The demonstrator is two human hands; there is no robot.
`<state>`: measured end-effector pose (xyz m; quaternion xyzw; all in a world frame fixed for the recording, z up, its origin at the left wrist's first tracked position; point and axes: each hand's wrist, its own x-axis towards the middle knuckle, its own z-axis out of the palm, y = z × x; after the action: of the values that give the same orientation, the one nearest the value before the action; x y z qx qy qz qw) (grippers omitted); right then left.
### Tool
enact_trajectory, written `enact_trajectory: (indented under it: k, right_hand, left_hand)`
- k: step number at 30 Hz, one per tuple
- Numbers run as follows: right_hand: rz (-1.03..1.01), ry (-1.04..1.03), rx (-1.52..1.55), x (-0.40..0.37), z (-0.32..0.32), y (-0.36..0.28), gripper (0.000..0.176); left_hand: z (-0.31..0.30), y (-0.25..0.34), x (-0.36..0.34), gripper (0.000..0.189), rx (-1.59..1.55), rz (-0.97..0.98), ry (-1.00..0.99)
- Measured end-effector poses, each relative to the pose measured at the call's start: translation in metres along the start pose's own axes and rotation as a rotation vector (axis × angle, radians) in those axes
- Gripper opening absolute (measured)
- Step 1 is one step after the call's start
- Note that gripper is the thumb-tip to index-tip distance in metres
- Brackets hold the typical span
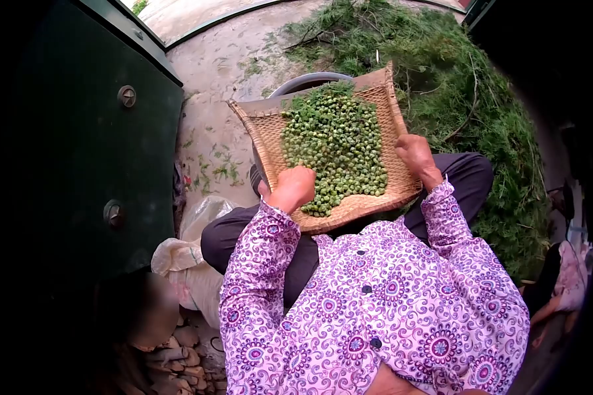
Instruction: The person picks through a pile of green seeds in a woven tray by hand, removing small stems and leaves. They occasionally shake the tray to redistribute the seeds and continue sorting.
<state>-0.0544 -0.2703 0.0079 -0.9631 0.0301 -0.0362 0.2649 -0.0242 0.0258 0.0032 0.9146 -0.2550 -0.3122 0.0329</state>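
Observation:
A shallow woven winnowing basket (277,135) rests across my lap, tipped slightly, its wooden-looking far edge over a grey tub. A heap of small round green cones (339,148) with bits of feathery green sprig covers its middle. My left hand (293,186) is closed on the left rim, its knuckles close to the heap. On the opposite side, my right hand (415,155) is curled in a fist around the right rim. The fingers under the rim are hidden on both sides.
Behind the basket stands the grey tub (296,83), mostly covered. Cut evergreen branches (481,125) pile up along the right. A dark green metal door (145,151) stands at left, with a pale plastic sack (191,263) beside my knee. Loose sprigs litter the concrete floor (207,131).

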Motion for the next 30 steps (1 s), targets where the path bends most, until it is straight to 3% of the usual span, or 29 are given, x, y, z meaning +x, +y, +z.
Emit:
enact_trajectory:
  k: [3, 7, 9, 14, 23, 25, 27, 30]
  right_hand:
    - [-0.12, -0.197, -0.056, 0.001, 0.059, 0.005, 0.012]
    - [0.012, -0.292, -0.207, -0.003, 0.104, 0.015, 0.011]
    - [0.08, -0.341, -0.418, -0.006, 0.111, 0.01, 0.01]
    - [0.049, -0.343, -0.45, -0.007, 0.116, 0.009, 0.012]
    - [0.197, -0.424, -0.391, -0.01, 0.102, 0.02, 0.015]
    - [0.167, -0.38, -0.362, -0.005, 0.1, 0.026, 0.013]
    - [-0.08, -0.256, -0.053, -0.001, 0.091, 0.024, 0.01]
    - [-0.216, -0.252, 0.041, 0.005, 0.096, 0.012, 0.008]
  left_hand:
    - [-0.004, -0.001, 0.001, 0.028, -0.031, -0.001, 0.036]
    - [-0.007, -0.003, -0.001, 0.027, -0.071, 0.01, 0.095]
    - [-0.009, -0.001, -0.004, 0.023, -0.086, 0.017, 0.131]
    - [-0.014, 0.001, -0.006, 0.021, -0.094, 0.02, 0.141]
    - [-0.007, 0.0, 0.0, 0.022, -0.067, 0.005, 0.092]
    - [-0.006, 0.0, 0.0, 0.023, -0.063, 0.003, 0.092]
    - [-0.005, 0.0, 0.001, 0.023, -0.066, 0.006, 0.093]
    - [-0.004, -0.001, 0.002, 0.023, -0.072, 0.013, 0.105]
